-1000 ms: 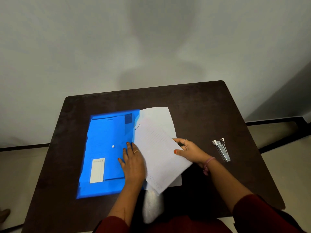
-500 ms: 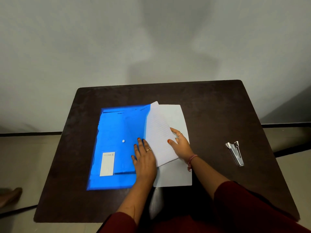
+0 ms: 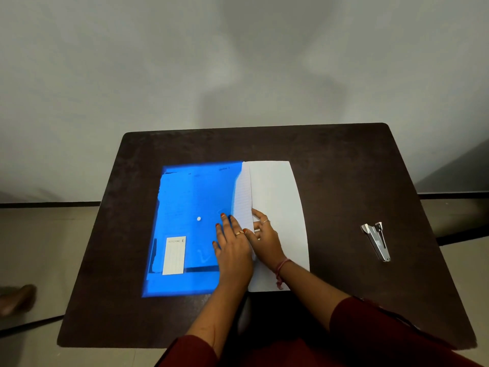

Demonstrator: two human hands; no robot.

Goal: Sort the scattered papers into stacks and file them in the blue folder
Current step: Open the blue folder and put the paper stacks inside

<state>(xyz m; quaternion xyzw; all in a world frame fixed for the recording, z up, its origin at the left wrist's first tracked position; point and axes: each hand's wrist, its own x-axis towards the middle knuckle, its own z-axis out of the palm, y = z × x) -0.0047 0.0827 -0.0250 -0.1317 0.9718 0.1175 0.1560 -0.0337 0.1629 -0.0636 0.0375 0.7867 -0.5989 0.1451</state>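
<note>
filing step under way: the left hand (image 3: 232, 250) is pressing flat, fingers straight, on the blue folder (image 3: 190, 207) lying on the tabletop (image 3: 344, 160), while the right hand (image 3: 264, 234) is pinching the lined papers (image 3: 244, 200) at the folder's open edge. next, judging by this: sliding them fully inside.

Blue folder (image 3: 190, 207), white, perhaps lined papers (image 3: 275, 197).
</note>
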